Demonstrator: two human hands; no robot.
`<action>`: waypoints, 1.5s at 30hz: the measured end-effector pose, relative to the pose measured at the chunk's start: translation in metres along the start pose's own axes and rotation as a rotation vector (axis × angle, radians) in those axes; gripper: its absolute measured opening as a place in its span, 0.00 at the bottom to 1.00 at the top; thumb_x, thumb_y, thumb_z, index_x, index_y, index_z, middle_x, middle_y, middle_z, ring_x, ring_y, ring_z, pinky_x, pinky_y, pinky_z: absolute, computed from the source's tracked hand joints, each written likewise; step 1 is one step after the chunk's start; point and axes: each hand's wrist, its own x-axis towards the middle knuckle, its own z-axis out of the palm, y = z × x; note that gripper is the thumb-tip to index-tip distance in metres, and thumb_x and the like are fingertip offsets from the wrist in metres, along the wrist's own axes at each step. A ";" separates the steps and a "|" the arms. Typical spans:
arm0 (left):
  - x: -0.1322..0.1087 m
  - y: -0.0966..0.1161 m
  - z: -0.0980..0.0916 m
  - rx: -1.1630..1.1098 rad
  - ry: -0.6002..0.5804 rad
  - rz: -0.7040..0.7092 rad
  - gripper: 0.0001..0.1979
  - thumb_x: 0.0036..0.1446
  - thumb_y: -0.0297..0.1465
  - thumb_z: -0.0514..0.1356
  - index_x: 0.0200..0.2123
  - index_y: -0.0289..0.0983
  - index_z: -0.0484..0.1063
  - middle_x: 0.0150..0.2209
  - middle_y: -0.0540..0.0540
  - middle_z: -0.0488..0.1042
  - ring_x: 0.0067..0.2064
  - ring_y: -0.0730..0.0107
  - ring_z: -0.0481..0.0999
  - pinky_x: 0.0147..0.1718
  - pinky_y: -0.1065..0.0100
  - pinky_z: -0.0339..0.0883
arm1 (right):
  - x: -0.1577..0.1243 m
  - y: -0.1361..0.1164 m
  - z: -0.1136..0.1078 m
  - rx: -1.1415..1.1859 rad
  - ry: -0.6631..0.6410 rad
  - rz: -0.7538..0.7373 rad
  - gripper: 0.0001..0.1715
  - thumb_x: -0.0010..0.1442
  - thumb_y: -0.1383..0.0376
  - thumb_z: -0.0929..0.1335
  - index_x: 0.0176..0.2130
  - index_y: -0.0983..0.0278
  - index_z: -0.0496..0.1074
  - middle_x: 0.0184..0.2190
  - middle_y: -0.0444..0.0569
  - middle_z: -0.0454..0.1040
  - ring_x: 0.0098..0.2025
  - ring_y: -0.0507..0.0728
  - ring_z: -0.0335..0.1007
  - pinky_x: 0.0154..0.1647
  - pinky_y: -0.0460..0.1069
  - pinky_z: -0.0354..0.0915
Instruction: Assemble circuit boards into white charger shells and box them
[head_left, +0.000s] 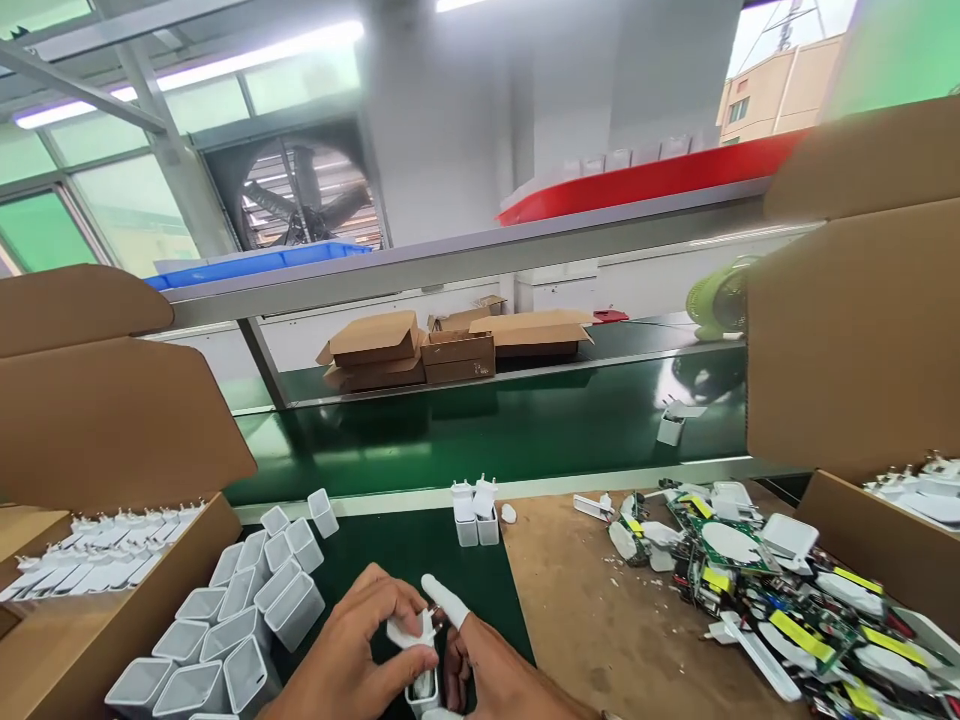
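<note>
At the bottom centre, my left hand (358, 650) pinches a white charger plug part (412, 633) with its metal prongs pointing right. My right hand (487, 665) is closed on the same small assembly from the right; its index finger wears a white finger cot (447, 598). A white charger shell (424, 690) sits under the plug part, between both hands. Several empty white shells (247, 620) lie just left of my left hand.
An open cardboard box (97, 600) of white plug parts stands at left. Two assembled chargers (475, 512) stand upright ahead of my hands. Circuit boards and white covers (780, 590) are heaped on a brown board at right. Beyond runs a green conveyor (487, 430) carrying cardboard boxes (450, 350).
</note>
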 end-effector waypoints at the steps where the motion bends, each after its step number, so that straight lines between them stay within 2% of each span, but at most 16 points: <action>1: -0.002 0.003 0.000 0.035 0.004 -0.020 0.08 0.56 0.29 0.67 0.39 0.42 0.72 0.43 0.46 0.80 0.45 0.59 0.77 0.46 0.63 0.71 | -0.003 -0.004 -0.001 -0.022 0.021 0.001 0.59 0.53 0.62 0.74 0.76 0.55 0.50 0.51 0.50 0.77 0.48 0.61 0.76 0.47 0.51 0.71; 3: -0.005 0.008 -0.002 0.082 -0.026 -0.075 0.19 0.54 0.27 0.67 0.50 0.43 0.73 0.42 0.48 0.78 0.42 0.61 0.77 0.44 0.65 0.72 | -0.009 -0.009 -0.002 -0.069 0.049 0.008 0.55 0.55 0.59 0.74 0.75 0.54 0.54 0.56 0.53 0.76 0.54 0.64 0.74 0.52 0.52 0.70; 5: -0.006 0.009 -0.004 0.116 -0.095 -0.087 0.20 0.57 0.30 0.66 0.53 0.44 0.74 0.43 0.47 0.77 0.42 0.61 0.77 0.42 0.66 0.71 | -0.012 -0.009 -0.001 -0.103 0.064 0.033 0.52 0.55 0.58 0.74 0.73 0.54 0.57 0.54 0.53 0.77 0.54 0.65 0.74 0.52 0.52 0.70; 7: -0.007 0.004 -0.004 0.155 -0.123 -0.077 0.09 0.64 0.35 0.63 0.46 0.43 0.77 0.40 0.46 0.76 0.40 0.62 0.77 0.39 0.66 0.70 | -0.013 -0.007 0.002 -0.114 0.073 0.063 0.52 0.54 0.58 0.74 0.73 0.53 0.59 0.49 0.51 0.78 0.50 0.64 0.76 0.50 0.51 0.70; 10: -0.007 -0.010 0.004 0.220 -0.038 -0.040 0.09 0.69 0.38 0.61 0.38 0.41 0.77 0.36 0.47 0.75 0.35 0.64 0.77 0.35 0.67 0.69 | -0.012 -0.004 0.006 -0.122 0.061 0.099 0.54 0.54 0.58 0.74 0.74 0.53 0.56 0.47 0.50 0.78 0.44 0.62 0.77 0.46 0.51 0.70; 15: -0.002 -0.025 0.017 0.291 0.126 0.288 0.11 0.75 0.38 0.57 0.43 0.40 0.76 0.39 0.45 0.78 0.40 0.64 0.79 0.41 0.68 0.71 | -0.010 -0.013 0.002 -0.176 0.031 0.136 0.54 0.55 0.56 0.73 0.74 0.54 0.54 0.49 0.53 0.76 0.48 0.65 0.76 0.48 0.53 0.70; 19: 0.007 -0.021 0.014 0.219 0.045 0.395 0.10 0.76 0.39 0.56 0.46 0.41 0.75 0.41 0.45 0.80 0.42 0.65 0.79 0.44 0.70 0.72 | -0.010 -0.016 0.000 -0.221 -0.003 0.146 0.43 0.55 0.56 0.72 0.67 0.58 0.65 0.48 0.56 0.76 0.50 0.68 0.75 0.49 0.57 0.70; 21: 0.008 -0.022 0.014 0.143 0.018 0.381 0.11 0.75 0.40 0.57 0.44 0.41 0.75 0.39 0.45 0.79 0.40 0.67 0.79 0.41 0.72 0.72 | -0.010 -0.014 0.002 -0.207 0.026 0.113 0.45 0.55 0.56 0.73 0.69 0.59 0.63 0.48 0.56 0.76 0.49 0.68 0.75 0.48 0.56 0.70; 25: 0.006 -0.030 0.019 0.085 0.097 0.408 0.11 0.75 0.40 0.56 0.46 0.41 0.74 0.40 0.44 0.79 0.41 0.66 0.79 0.42 0.71 0.72 | -0.006 -0.008 0.007 -0.233 0.058 -0.023 0.54 0.56 0.60 0.70 0.75 0.65 0.51 0.42 0.53 0.74 0.40 0.63 0.75 0.44 0.55 0.70; 28: 0.005 -0.031 0.016 0.025 -0.027 0.286 0.13 0.72 0.44 0.60 0.45 0.41 0.75 0.42 0.44 0.79 0.42 0.65 0.78 0.43 0.70 0.71 | -0.006 -0.004 0.006 -0.204 0.044 -0.041 0.55 0.55 0.60 0.71 0.75 0.65 0.51 0.42 0.54 0.74 0.41 0.63 0.74 0.44 0.54 0.70; 32: 0.004 -0.017 0.002 -0.116 -0.264 -0.040 0.28 0.50 0.50 0.76 0.46 0.41 0.75 0.46 0.47 0.80 0.42 0.62 0.79 0.38 0.70 0.70 | -0.008 0.001 0.002 -0.088 0.001 -0.040 0.56 0.57 0.56 0.74 0.76 0.58 0.50 0.55 0.57 0.74 0.52 0.66 0.74 0.54 0.56 0.69; 34: 0.006 -0.011 -0.003 -0.093 -0.309 -0.137 0.28 0.47 0.46 0.78 0.47 0.42 0.76 0.47 0.48 0.80 0.43 0.62 0.78 0.38 0.70 0.69 | -0.007 0.004 -0.002 -0.090 0.000 -0.080 0.59 0.54 0.56 0.76 0.75 0.58 0.52 0.58 0.57 0.72 0.52 0.65 0.74 0.53 0.56 0.70; 36: 0.012 -0.009 -0.007 0.022 -0.283 -0.160 0.27 0.49 0.43 0.77 0.49 0.43 0.76 0.46 0.48 0.80 0.43 0.61 0.77 0.41 0.69 0.69 | -0.002 0.008 -0.010 -0.087 0.063 -0.123 0.57 0.51 0.58 0.76 0.73 0.58 0.55 0.56 0.55 0.71 0.46 0.61 0.74 0.47 0.54 0.72; 39: 0.033 -0.015 -0.006 0.162 -0.158 -0.170 0.27 0.51 0.37 0.73 0.54 0.41 0.74 0.46 0.47 0.79 0.44 0.59 0.76 0.45 0.63 0.70 | 0.008 0.015 -0.030 -0.016 0.377 -0.127 0.41 0.59 0.62 0.70 0.69 0.60 0.61 0.50 0.52 0.72 0.42 0.58 0.72 0.50 0.55 0.72; 42: 0.068 -0.023 -0.001 0.177 -0.084 -0.185 0.28 0.52 0.34 0.69 0.57 0.38 0.71 0.46 0.44 0.79 0.44 0.56 0.77 0.47 0.60 0.71 | 0.016 0.026 -0.053 0.020 0.590 -0.065 0.36 0.62 0.65 0.64 0.68 0.65 0.60 0.54 0.58 0.72 0.54 0.63 0.72 0.63 0.60 0.67; 45: 0.108 -0.025 0.007 0.158 -0.085 -0.176 0.37 0.51 0.34 0.70 0.64 0.36 0.66 0.55 0.38 0.77 0.51 0.53 0.77 0.48 0.60 0.72 | 0.020 0.039 -0.066 0.017 0.550 -0.049 0.45 0.60 0.65 0.66 0.72 0.69 0.53 0.64 0.65 0.68 0.67 0.67 0.66 0.68 0.62 0.63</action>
